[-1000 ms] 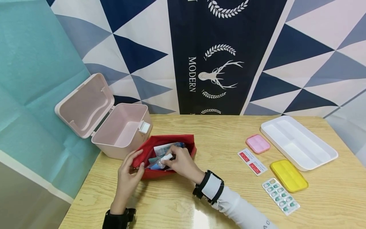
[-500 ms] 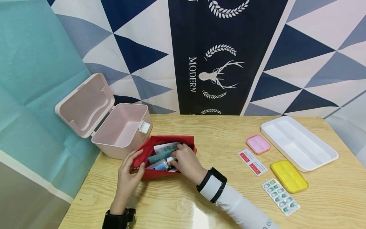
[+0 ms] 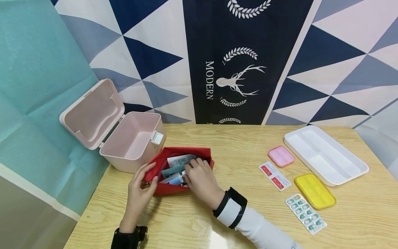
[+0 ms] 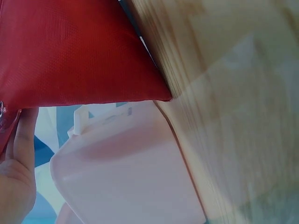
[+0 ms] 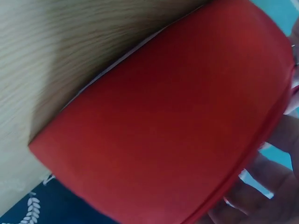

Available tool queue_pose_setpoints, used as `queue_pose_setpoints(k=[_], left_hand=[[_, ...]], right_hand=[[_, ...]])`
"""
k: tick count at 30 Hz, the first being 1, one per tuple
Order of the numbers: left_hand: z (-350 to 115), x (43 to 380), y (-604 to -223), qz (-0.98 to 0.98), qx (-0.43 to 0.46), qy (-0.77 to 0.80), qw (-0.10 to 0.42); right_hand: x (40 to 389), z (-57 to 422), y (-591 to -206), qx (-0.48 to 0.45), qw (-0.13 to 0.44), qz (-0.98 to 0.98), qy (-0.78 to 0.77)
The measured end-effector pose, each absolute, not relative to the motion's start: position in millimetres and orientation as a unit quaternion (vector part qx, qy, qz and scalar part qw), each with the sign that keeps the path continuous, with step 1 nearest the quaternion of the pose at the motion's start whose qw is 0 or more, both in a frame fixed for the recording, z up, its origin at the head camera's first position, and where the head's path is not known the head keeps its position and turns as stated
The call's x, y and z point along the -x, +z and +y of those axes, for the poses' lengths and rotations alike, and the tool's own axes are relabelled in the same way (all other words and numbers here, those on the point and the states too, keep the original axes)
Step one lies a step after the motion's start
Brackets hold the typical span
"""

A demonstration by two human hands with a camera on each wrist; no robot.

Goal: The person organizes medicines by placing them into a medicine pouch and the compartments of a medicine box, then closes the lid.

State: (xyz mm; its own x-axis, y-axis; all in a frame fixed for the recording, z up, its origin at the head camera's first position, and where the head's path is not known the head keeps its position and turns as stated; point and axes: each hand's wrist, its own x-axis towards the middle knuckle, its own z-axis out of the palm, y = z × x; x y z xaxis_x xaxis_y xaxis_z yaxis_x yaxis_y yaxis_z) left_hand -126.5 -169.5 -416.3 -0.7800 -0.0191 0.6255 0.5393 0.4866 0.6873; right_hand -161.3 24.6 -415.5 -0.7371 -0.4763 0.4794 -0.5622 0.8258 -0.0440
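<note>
A red fabric pouch (image 3: 174,189) stands unzipped on the wooden table, its mouth facing up. My left hand (image 3: 140,188) grips its left end, thumb on the near rim and fingers along the far side. My right hand (image 3: 203,181) reaches over the near right rim with fingers bent down among the contents; the fingertips are hidden, so I cannot tell what they hold. Inside lie a clear and blue bottle (image 3: 176,180), a green packet (image 3: 172,171) and a white printed packet (image 3: 180,160). In the right wrist view, the pouch's red side (image 5: 159,121) covers most of what is below the fingers (image 5: 268,172).
An open pale pink box (image 3: 130,160) stands behind the pouch to the left, lid tilted back. At the right lie a white divided tray (image 3: 345,178), a pink case (image 3: 281,156), a yellow case (image 3: 314,191), a red-and-white printed packet (image 3: 275,175) and a capsule blister pack (image 3: 306,213).
My right hand has let go of the white-capped bottle, now lying lower in the pouch, and has shifted slightly right within the opening. My left hand keeps its place on the pouch.
</note>
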Motion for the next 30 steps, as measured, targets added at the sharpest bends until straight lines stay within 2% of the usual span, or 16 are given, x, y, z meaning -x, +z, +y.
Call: queue_pose_setpoints(k=[9,20,30], left_hand=[[-170.1,125.3,-414.3,-0.813,0.157,-0.483,0.285],[-178.0,127.8,-421.5,-0.816,0.138,-0.502,0.252],[-195.9,132.3,-434.1,-0.758,0.096,-0.632,0.129]], right_hand=[[146.0,1.7,-412.1,-0.337,0.241,-0.889,0.196],[140.6,-20.7,-419.7,-0.374,0.238,-0.869,0.217],[145.9,-28.5,-427.0,-0.358,0.202,-0.882,0.232]])
